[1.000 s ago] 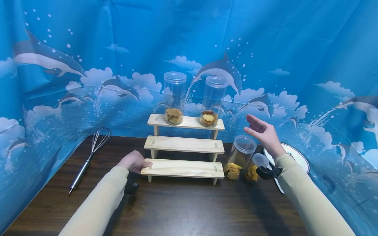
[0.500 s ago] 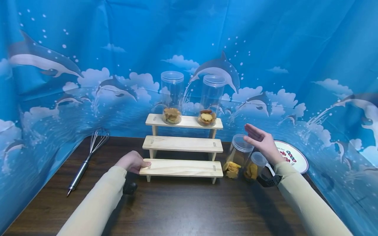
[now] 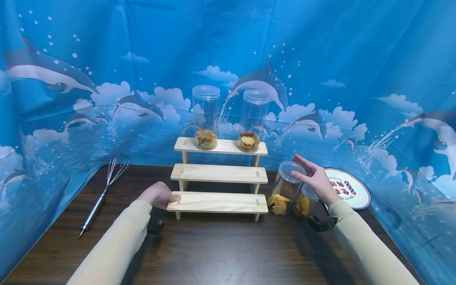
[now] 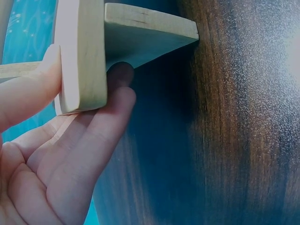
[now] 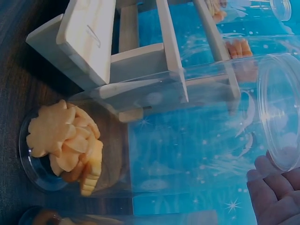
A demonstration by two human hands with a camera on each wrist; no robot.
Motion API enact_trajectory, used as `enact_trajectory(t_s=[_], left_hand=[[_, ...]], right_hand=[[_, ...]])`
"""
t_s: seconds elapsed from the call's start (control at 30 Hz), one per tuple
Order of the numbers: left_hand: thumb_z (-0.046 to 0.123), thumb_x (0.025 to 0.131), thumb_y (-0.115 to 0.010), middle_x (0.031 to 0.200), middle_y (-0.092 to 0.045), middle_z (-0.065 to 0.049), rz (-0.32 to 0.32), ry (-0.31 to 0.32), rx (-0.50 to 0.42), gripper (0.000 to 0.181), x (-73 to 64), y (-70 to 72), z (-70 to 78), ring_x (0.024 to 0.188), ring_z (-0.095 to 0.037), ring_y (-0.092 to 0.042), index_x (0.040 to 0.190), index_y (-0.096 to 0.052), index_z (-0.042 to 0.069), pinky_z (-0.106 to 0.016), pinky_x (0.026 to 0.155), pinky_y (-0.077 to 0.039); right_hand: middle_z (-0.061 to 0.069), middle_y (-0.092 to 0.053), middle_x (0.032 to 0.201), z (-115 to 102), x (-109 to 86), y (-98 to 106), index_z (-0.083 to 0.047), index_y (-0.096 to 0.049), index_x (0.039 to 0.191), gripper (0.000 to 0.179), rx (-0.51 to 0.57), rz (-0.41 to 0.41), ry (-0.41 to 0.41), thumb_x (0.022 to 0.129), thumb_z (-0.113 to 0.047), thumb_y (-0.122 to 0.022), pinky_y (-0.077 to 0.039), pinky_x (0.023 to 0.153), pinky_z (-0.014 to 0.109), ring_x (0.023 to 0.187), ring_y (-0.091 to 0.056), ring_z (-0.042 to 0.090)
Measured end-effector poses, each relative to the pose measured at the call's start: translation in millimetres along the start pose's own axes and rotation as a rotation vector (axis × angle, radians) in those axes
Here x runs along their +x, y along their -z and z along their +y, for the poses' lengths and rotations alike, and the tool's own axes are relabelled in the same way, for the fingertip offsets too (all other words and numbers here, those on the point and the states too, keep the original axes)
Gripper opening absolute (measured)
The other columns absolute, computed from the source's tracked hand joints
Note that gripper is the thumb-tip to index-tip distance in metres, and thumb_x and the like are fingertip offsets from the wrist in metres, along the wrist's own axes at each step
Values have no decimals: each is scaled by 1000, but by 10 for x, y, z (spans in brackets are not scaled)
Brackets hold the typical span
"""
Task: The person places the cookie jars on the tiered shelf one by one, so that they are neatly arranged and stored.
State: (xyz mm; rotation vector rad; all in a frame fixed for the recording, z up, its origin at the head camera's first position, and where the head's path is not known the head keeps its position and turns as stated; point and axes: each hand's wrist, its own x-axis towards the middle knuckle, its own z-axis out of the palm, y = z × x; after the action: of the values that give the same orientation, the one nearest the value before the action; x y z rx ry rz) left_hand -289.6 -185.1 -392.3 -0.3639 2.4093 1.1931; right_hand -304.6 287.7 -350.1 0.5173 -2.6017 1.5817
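Jar (image 3: 283, 189), the taller beside the wooden rack (image 3: 219, 174), stands upright on the table (image 3: 228, 249). Your right hand (image 3: 316, 180), fingers loosely extended, has moved in to its lid (image 3: 288, 168), seemingly bringing it within grasp; contact is unclear. Your left hand (image 3: 159, 194) pinches the lowest shelf (image 3: 217, 202).

Long sleeves worn on both arms. Left sleeve (image 3: 113, 242): pale cream, plain, fairly close-fitting, light creasing noted toward cuff. Right sleeve (image 3: 367, 239): matched in colour and cut, soft folds seen near wrist. Both cut to wrist length; left hand (image 3: 156, 194) and right hand (image 3: 318, 182) uncovered, fingers (image 4: 105, 124) bare. Black band (image 3: 323, 224) fitted at right wrist, curved, surface broken by small notches or holes; which, cannot be told. Dark, rounded, compact unit (image 3: 155, 227) carried at left wrist; finer detail lost in shadow.
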Motion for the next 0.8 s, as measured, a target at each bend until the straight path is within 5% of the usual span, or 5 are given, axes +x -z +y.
enact_trajectory(t_s=[0.2,0.33,0.53,0.6,0.8], left_hand=[[13,89,-66,85,-62,-16,-1,-1,-11,39,-12,-7,4,73,-20,-64,111,-53,-18,-35,70,-57],[12,89,-66,83,-62,-15,-5,-6,-14,38,-13,-9,-5,71,-19,-64,109,-54,-17,-35,70,-57],[13,89,-67,87,-61,-17,-1,-4,-2,40,-22,13,-7,75,-22,-63,111,-53,-17,-36,71,-57],[14,89,-67,87,-61,-17,1,-2,-1,40,-22,15,-6,76,-23,-64,111,-53,-17,-36,71,-57],[13,89,-66,86,-61,-17,0,-1,-7,39,-14,5,-4,75,-22,-63,110,-53,-18,-36,71,-57]], right_hand=[[8,-37,150,31,-31,-11,-17,-31,149,61,-16,5,4,95,-30,-58,-33,108,34,141,-26,25],[7,-36,151,35,-68,-20,-18,-32,149,60,-33,8,-1,95,-29,-58,-40,100,20,138,-32,24],[11,-40,148,20,-118,-37,-19,-33,148,60,-81,31,-20,94,-26,-60,-43,80,13,109,-51,6],[13,-41,146,28,-124,-39,-20,-33,148,61,-88,32,-33,94,-26,-60,-44,80,12,108,-54,10],[18,-41,146,64,-131,-37,-22,-30,149,65,-96,25,-68,93,-30,-62,-47,97,38,125,-49,33]])
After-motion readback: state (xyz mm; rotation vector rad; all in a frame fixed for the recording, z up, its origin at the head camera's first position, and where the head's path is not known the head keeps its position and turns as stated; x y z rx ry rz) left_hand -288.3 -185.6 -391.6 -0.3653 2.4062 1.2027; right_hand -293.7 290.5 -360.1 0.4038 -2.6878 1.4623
